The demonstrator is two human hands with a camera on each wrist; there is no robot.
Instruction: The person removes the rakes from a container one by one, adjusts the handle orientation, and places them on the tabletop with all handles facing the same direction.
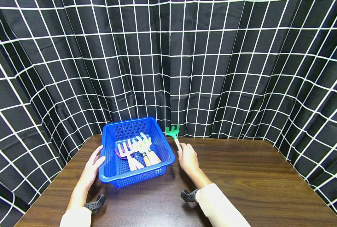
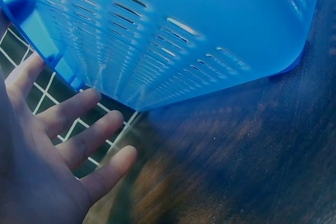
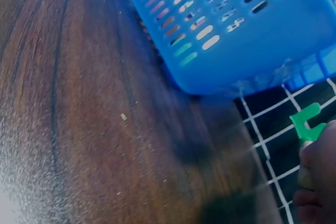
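Right hand (image 1: 188, 158) grasps a small green fork (image 1: 172, 131) by its handle; lower handle hidden in the fist. In the right wrist view this hand is cut off at the frame edge and covers part of the fork head. Left hand (image 1: 91, 168) grasps nothing, fingers straight and spread, touching the near side of the blue basket (image 1: 138, 176); its thumb is out of the left wrist view. Both wrist views crop the basket. Prong count on the green fork hard to make out.

Fork: bright green head, short blunt prongs, pale handle. Head points away from the right hand, just beyond its fingers and beside the basket's far right side; can't tell if it touches anything else.

Basket: perforated walls, flat rim, sits between the hands, slightly turned. Inside, a pile of small hand tools: pale fork (image 1: 124, 150) toward the left hand, magenta tool (image 1: 119, 154) partly under it, yellow-green heads and a tan handle (image 1: 147, 160) toward the right hand. Heads overlap and look washed out, so exact count unclear. Brown wooden table (image 1: 256, 170) under both hands; black gridded curtain (image 1: 213, 63) beyond them.
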